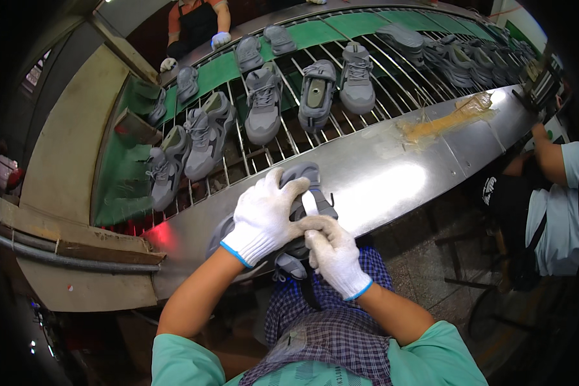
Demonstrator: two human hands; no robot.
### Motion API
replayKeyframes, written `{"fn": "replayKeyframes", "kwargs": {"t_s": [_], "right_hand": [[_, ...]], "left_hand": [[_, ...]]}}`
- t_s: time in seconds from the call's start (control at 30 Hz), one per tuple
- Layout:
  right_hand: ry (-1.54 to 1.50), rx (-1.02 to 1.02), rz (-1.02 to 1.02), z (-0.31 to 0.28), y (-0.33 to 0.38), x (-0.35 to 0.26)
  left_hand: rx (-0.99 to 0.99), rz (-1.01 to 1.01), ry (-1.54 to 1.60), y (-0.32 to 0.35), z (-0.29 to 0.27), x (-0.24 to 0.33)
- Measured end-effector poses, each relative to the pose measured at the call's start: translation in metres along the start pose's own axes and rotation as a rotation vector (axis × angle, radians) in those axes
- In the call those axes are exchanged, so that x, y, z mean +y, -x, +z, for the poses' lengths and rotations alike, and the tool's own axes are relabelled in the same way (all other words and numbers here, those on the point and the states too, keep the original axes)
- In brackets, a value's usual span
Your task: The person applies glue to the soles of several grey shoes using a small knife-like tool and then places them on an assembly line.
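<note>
I hold a grey sneaker (305, 180) over the near edge of a shiny metal counter (392, 174). My left hand (264, 215), in a white knit glove, wraps over the shoe's top and side. My right hand (333, 252), gloved the same way, grips the shoe from below near its heel, with a white strip (309, 203) showing between the two hands. Most of the shoe's lower part is hidden by my gloves.
Several grey sneakers (264, 106) lie on a conveyor of metal rods and green belt (315, 32) beyond the counter. A yellowish glue smear (447, 119) marks the counter's right part. One gloved person stands at the far side (196, 26), and another sits at the right (556, 193).
</note>
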State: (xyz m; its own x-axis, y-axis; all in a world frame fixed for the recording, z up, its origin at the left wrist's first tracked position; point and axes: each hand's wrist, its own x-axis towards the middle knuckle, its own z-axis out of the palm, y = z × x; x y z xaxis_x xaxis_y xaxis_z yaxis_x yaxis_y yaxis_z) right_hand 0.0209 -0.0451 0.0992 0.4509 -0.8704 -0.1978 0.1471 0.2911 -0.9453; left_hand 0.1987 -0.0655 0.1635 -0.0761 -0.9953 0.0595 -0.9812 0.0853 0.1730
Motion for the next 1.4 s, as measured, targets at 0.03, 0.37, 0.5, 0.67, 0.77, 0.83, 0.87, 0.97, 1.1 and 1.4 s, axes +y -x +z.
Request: {"fn": "replayKeyframes", "kwargs": {"t_s": [0.03,0.37,0.5,0.67,0.77,0.83,0.87,0.97,1.1,1.4], "right_hand": [[0.098,0.044,-0.061,-0.005,0.002,0.004],[0.0,0.004,0.118,-0.054,0.008,-0.029],[0.112,-0.014,0.129,-0.053,0.003,-0.035],[0.601,-0.064,-0.377,-0.053,-0.05,-0.038],[0.912,-0.12,-0.739,-0.047,-0.111,-0.034],[0.695,-0.369,-0.231,-0.038,-0.127,-0.053],[0.62,-0.424,0.023,-0.032,-0.135,-0.064],[0.737,-0.46,-0.034,-0.033,-0.145,-0.06],[1.143,-0.422,-0.245,-0.015,-0.133,-0.071],[0.596,-0.251,-0.177,-0.016,-0.107,-0.039]], "left_hand": [[-0.015,-0.007,0.018,0.001,-0.003,0.002],[-0.022,0.045,-0.015,0.014,-0.009,-0.007],[-0.141,-0.059,0.129,0.012,-0.024,-0.014],[-0.252,-0.322,0.195,0.0,-0.039,-0.019],[-0.355,-0.291,0.201,-0.007,-0.041,-0.027],[-0.358,-0.29,0.198,-0.005,-0.037,-0.029],[-0.373,-0.29,0.199,-0.005,-0.037,-0.03],[-0.351,-0.224,0.173,-0.004,-0.035,-0.027],[-0.374,-0.182,0.11,0.0,-0.027,-0.03],[-0.293,-0.173,0.254,0.02,-0.043,-0.049]]}}
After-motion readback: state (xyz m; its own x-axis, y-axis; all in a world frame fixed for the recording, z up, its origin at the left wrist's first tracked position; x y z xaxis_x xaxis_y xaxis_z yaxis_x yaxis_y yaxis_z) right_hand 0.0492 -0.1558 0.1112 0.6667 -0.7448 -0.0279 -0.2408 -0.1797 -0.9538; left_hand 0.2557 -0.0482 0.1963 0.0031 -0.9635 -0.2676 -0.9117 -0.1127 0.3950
